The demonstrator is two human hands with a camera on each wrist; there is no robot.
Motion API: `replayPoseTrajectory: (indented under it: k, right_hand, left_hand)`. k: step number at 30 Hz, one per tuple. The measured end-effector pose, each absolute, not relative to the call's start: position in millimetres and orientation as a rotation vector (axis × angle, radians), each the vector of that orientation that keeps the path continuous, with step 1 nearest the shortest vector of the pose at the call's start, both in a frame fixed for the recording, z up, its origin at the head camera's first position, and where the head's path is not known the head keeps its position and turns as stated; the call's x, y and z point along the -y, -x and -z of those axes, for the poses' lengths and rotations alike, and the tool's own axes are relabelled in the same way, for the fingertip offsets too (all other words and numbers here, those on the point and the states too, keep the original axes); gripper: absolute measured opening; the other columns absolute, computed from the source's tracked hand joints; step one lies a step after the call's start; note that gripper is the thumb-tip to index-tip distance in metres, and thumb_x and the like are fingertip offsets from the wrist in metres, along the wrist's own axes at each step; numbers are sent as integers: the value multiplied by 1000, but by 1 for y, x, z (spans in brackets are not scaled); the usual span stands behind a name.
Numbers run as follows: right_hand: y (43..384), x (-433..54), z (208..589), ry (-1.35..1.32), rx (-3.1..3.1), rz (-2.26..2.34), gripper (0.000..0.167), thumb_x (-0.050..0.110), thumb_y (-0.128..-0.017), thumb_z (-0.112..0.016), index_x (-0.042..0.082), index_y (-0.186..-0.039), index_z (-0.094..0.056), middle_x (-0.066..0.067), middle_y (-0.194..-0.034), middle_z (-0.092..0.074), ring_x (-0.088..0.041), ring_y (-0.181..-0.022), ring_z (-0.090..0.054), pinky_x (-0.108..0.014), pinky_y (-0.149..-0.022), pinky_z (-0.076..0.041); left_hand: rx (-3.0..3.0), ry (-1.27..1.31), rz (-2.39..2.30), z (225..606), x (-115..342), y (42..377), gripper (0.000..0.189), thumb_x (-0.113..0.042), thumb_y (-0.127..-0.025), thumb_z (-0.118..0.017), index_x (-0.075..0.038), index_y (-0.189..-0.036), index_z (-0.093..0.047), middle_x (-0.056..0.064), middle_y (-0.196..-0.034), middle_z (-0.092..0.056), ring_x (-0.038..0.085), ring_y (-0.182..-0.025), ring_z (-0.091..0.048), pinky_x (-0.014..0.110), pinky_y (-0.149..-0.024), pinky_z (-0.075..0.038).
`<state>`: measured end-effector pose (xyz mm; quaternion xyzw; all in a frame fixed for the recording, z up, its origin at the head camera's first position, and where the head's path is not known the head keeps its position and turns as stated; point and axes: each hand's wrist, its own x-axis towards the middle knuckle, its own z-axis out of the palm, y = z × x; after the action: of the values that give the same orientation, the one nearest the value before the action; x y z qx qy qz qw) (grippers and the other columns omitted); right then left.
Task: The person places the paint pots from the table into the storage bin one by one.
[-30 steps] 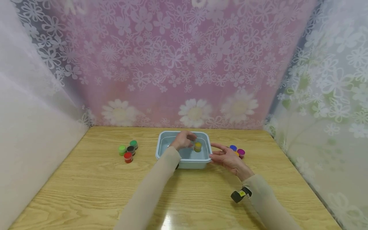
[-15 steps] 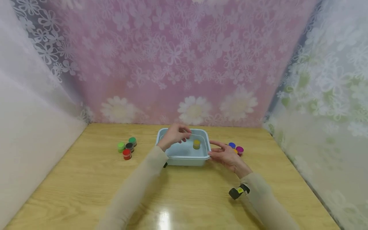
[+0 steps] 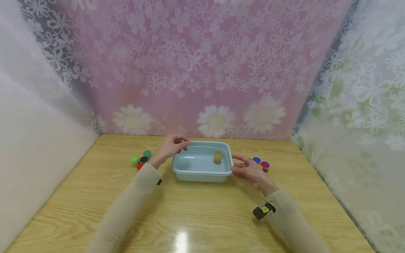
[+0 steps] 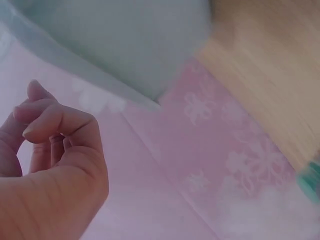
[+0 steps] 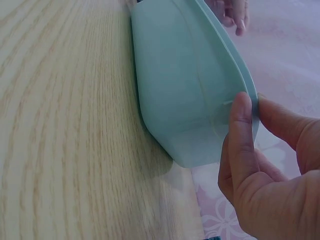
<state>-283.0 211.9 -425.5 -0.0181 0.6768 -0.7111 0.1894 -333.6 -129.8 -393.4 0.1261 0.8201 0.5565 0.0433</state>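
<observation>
A pale blue plastic basin stands on the table, holding a small yellow paint pot in its right half. My left hand hovers at the basin's left rim, its fingers loosely curled with nothing in them; the left wrist view shows the bare hand apart from the rim. My right hand touches the basin's right end from outside. In the right wrist view, the fingertips of that hand rest at the rim near the corner.
Left of the basin sit several paint pots: light green, dark green, black and a partly hidden red. Beyond my right hand are blue, purple and partly covered orange pots. A floral curtain hangs behind the wooden table.
My left hand has risen out of the basin and moved left to its left rim, leaving the yellow paint pot inside. The right hand stays at the right end.
</observation>
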Motion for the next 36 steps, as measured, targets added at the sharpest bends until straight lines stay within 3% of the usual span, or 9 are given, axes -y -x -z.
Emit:
replayPoseTrajectory:
  k: [4, 7, 13, 17, 23, 29, 36]
  right_hand:
    - [281, -212, 425, 44, -1906, 2001, 70, 2, -92, -66, 8, -153, -32, -26, -132, -57, -15, -88, -71, -44, -99, -53]
    - [280, -211, 425, 58, -1901, 1994, 70, 3, -92, -66, 8, -153, -32, -26, -132, -57, -14, -89, -71, -46, -101, -51]
    - [278, -215, 425, 58, -1943, 1986, 68, 3, -92, -66, 7, -152, -33, -19, -122, -65, -15, -89, -70, -43, -96, -55]
    - [280, -216, 427, 69, -1942, 1984, 67, 3, -93, -65, 8, -152, -34, -20, -122, -64, -16, -91, -70, -45, -98, -53]
    - [281, -214, 428, 71, -1929, 1995, 67, 4, -93, -66, 9, -152, -34, -23, -126, -60, -15, -90, -70, -45, -99, -53]
    - [280, -214, 428, 78, -1926, 1995, 69, 4, -93, -65, 7, -153, -31, -17, -119, -65, -14, -89, -70, -42, -97, -54]
    - [282, -213, 427, 55, -1905, 2010, 69, 2, -92, -66, 8, -153, -32, -19, -121, -63, -14, -86, -71, -42, -96, -54]
  left_hand:
    - [-2484, -359, -1711, 394, 151, 330, 25, -32, -96, -65, -12, -111, -70, 22, -96, -70, 29, -69, -55, 26, -53, -45]
    - [-2488, -350, -1715, 392, 167, 326, 28, -30, -96, -65, -9, -114, -69, 26, -100, -68, 33, -75, -58, 25, -53, -46]
    - [-2546, -427, -1645, 395, 191, 325, 28, -27, -96, -66, -7, -115, -69, 12, -91, -71, 28, -76, -62, 28, -56, -52]
    - [-2572, -431, -1535, 405, 213, 325, 29, -28, -94, -68, -12, -118, -68, 8, -97, -71, 27, -79, -62, 34, -62, -55]
    - [-2563, -545, -1380, 409, 242, 322, 30, -17, -94, -67, -5, -122, -65, 23, -119, -66, 28, -102, -66, 52, -87, -57]
    - [-2563, -554, -1304, 411, 255, 322, 28, -7, -93, -66, -1, -120, -66, 25, -121, -64, 31, -106, -65, 47, -88, -58]
    - [-2637, -578, -1128, 419, 275, 323, 30, -9, -90, -70, 0, -119, -68, 19, -118, -67, 28, -105, -62, 43, -89, -56]
